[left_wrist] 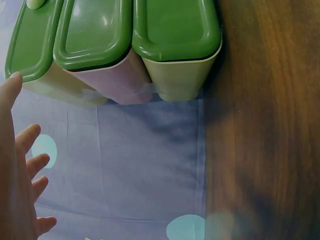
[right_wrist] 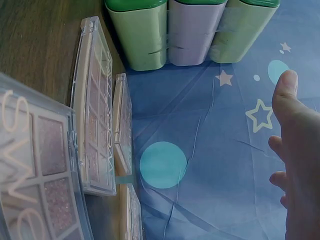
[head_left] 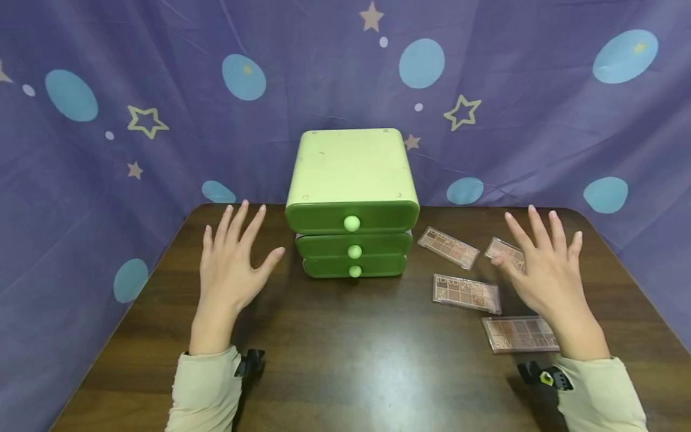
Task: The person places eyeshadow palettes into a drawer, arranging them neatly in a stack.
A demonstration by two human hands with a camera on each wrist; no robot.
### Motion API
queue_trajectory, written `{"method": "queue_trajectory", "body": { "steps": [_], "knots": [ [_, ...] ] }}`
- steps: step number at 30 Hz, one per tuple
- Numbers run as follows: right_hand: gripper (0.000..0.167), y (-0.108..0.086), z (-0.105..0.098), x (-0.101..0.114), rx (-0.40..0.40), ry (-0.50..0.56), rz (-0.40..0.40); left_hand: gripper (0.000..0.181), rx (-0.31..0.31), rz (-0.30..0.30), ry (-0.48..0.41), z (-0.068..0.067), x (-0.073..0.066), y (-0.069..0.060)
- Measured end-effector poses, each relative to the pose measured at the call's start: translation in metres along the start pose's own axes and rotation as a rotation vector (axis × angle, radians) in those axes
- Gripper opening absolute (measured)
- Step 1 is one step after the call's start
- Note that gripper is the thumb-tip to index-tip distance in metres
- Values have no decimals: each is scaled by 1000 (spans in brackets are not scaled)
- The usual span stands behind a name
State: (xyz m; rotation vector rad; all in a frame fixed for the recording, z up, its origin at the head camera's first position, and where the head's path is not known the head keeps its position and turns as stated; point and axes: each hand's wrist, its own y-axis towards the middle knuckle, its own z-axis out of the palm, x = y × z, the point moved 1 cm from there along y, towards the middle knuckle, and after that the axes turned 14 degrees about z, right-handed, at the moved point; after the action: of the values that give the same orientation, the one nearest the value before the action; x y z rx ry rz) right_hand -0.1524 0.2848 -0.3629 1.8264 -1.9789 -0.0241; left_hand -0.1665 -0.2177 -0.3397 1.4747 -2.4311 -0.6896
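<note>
A green three-drawer box stands at the back middle of the table, its drawers closed, each with a round knob. My left hand hovers to its left with fingers spread, touching nothing. Over the right side my right hand is held with fingers spread and holds nothing. Several clear-lidded palettes lie between the box and the right hand: one beside the box, one below it, one partly behind the right thumb, and one near the right wrist. In the right wrist view a palette looms close.
The brown wooden table reaches to a purple-blue curtain with stars and dots, which hangs behind and at both sides. Black wrist cameras sit at both sleeves.
</note>
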Motion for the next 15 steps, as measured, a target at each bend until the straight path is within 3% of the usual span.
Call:
{"method": "queue_trajectory", "body": {
  "steps": [6,15],
  "knots": [
    [75,-1,0,-1,-12,7,-1,76,-64,17,-57,2,1,4],
    [75,0,-2,2,-16,22,0,74,-238,77,-279,14,-1,22]
  ]
}}
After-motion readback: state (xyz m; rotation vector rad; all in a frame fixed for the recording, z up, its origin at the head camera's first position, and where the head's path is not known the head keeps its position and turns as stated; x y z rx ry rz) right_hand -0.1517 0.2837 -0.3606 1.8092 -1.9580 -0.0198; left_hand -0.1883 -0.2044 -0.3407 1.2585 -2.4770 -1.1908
